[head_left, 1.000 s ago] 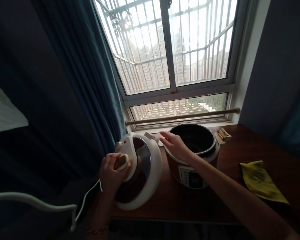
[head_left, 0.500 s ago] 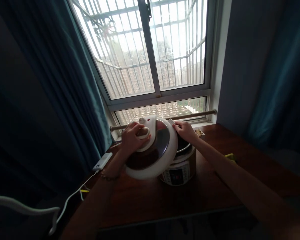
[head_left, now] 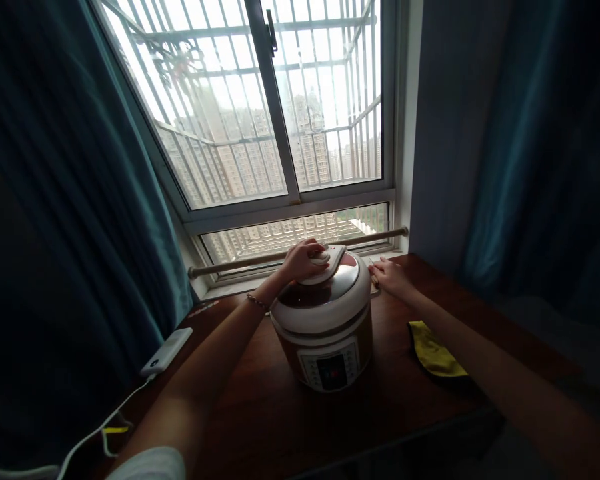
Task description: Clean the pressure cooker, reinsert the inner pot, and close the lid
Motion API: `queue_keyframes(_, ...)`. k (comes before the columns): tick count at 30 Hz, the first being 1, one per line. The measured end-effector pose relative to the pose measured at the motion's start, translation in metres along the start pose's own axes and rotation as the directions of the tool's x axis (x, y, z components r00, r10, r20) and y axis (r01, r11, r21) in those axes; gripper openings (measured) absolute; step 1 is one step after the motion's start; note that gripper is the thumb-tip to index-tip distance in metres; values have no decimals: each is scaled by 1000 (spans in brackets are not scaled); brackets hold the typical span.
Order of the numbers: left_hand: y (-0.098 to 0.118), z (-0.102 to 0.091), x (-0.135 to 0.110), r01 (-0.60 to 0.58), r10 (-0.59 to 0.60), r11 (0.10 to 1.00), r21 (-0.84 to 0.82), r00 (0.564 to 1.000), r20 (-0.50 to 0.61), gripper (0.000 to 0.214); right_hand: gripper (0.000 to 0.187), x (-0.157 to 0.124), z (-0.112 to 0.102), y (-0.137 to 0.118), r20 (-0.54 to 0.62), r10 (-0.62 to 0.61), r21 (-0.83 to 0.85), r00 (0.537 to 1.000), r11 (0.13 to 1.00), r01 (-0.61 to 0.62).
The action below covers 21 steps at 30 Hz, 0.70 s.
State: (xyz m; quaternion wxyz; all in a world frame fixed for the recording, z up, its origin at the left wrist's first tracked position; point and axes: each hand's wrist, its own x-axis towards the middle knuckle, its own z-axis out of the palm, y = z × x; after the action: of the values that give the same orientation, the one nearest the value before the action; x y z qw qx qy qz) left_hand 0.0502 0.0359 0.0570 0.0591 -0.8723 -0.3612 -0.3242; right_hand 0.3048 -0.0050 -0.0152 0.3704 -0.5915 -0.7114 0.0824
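A white and gold electric pressure cooker (head_left: 365,333) stands on the dark wooden table, its control panel (head_left: 331,369) facing me. The lid (head_left: 325,310), white-rimmed with a glossy dark top, sits over the pot; a thin dark gap shows beneath its rim. My left hand (head_left: 303,261) is closed around the pale handle on top of the lid. Beside the lid's back right edge is my right hand (head_left: 391,277), its fingers bent together at a small pale thing I cannot make out. A small brown item (head_left: 375,281) lies just below those fingers.
A yellow cloth with dark edging (head_left: 433,350) lies right of the cooker, partly under my right forearm. At the left is a white power bank (head_left: 167,351) with a white cable (head_left: 87,437). A rail (head_left: 240,264) crosses the window behind the table.
The lid was held tilted at the cooker's left, leaving the pot partly uncovered; now it rests level over the pot. Both hands moved with it, and the camera view has shifted.
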Motion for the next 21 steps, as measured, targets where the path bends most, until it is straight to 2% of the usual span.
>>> queue_keyframes(10, -14, 15, -1, -23, 24, 1000, -17, 999, 47, 32, 28, 1, 19, 14, 43, -48, -7, 998, 999, 48)
queue_keyframes(15, -20, 21, -5, -36, 37, 999, -13, 998, 56, 32, 45, 9, 17, 15, 73, -103, 112, 992, 989, 95)
queue_keyframes(21, -24, 22, -7, -57, 57, 998, -12, 996, 75, 34, 42, 10, 17, 19, 109, -131, 204, 985, 973, 107)
